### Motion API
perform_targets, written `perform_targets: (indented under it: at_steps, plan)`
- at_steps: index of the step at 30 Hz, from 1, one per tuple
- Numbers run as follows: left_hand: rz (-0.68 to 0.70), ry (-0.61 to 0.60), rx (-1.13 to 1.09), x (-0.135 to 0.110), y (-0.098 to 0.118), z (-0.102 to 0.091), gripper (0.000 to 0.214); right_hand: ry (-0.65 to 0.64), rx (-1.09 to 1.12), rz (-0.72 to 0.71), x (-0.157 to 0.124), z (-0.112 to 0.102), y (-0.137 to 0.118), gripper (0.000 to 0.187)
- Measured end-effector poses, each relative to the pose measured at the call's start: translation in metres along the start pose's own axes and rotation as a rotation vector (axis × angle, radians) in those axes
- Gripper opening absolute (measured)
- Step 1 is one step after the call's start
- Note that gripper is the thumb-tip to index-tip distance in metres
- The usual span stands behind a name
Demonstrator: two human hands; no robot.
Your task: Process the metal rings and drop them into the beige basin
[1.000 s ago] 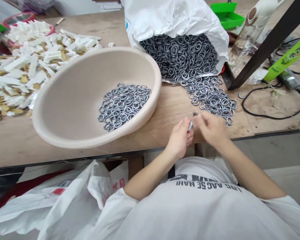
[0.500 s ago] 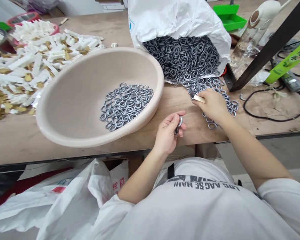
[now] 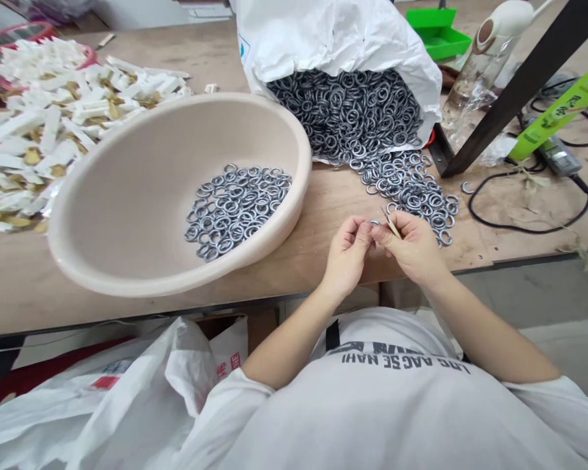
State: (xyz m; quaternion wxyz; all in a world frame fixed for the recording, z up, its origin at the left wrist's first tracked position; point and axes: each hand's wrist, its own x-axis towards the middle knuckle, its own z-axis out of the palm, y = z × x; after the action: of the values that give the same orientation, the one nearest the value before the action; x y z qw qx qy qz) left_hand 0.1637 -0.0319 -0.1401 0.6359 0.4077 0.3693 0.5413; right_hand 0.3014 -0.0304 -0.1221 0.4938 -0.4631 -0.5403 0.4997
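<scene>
My left hand (image 3: 347, 256) and my right hand (image 3: 414, 248) meet near the table's front edge, fingers pinched together. Between them is a small metal ring (image 3: 375, 224), held by the left fingers. The right hand pinches a thin pale tool (image 3: 391, 225) that points at the ring. Just beyond the hands lies a loose heap of metal rings (image 3: 411, 189), spilled from a white bag (image 3: 343, 39) full of the same rings. To the left stands a beige basin (image 3: 127, 215) with a pile of rings (image 3: 235, 205) inside.
White and gold small parts (image 3: 49, 130) cover the table's left side. A black cable (image 3: 529, 225), a dark slanted bar (image 3: 514, 85), a green strip (image 3: 558, 111) and a green tray (image 3: 438, 29) are at the right. White plastic bags (image 3: 117, 398) lie below the table edge.
My right hand came back from the loose ring heap toward me, and my left hand rose to meet it; both are now pinched together over one ring.
</scene>
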Motion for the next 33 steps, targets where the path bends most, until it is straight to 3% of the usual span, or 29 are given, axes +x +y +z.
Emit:
perform_targets:
  at_steps: [5, 8, 11, 14, 17, 19, 22, 25, 29, 33]
  plan:
    - [-0.033, 0.011, -0.034, -0.003, -0.001, -0.001, 0.043, 0.123, -0.015, -0.135, -0.006, 0.007, 0.007, 0.031]
    - [-0.036, 0.057, -0.103, -0.004, -0.004, 0.003, 0.040, 0.146, -0.197, -0.321, -0.013, 0.011, 0.011, 0.027]
    - [-0.005, 0.194, -0.212, -0.001, -0.003, 0.003, 0.039, 0.159, -0.394, -0.473, -0.016, 0.008, 0.013, 0.020]
    - [0.069, 0.322, -0.265, 0.003, 0.004, -0.004, 0.038, 0.123, -0.745, -0.358, -0.010, -0.004, 0.014, 0.018]
    - [0.068, 0.280, -0.235, 0.004, 0.012, -0.015, 0.038, 0.044, -1.082, -0.139, 0.002, -0.019, 0.013, 0.017]
    - [0.041, 0.230, -0.201, 0.001, 0.014, -0.020, 0.040, 0.039, -1.012, -0.099, 0.007, -0.024, 0.008, 0.022]
    - [-0.016, 0.130, -0.146, -0.003, 0.012, -0.023, 0.044, 0.042, -0.566, -0.121, 0.007, -0.021, -0.003, 0.033]
    - [-0.056, 0.045, -0.109, -0.005, 0.006, -0.018, 0.046, -0.063, -0.271, -0.139, -0.001, -0.008, -0.010, 0.031]
    - [-0.115, 0.039, -0.124, -0.009, 0.001, -0.008, 0.051, -0.024, -0.163, -0.196, -0.010, 0.011, -0.003, 0.020]
    - [-0.143, 0.043, -0.170, -0.014, 0.000, -0.001, 0.053, -0.011, -0.090, -0.146, -0.012, 0.019, 0.005, 0.030]
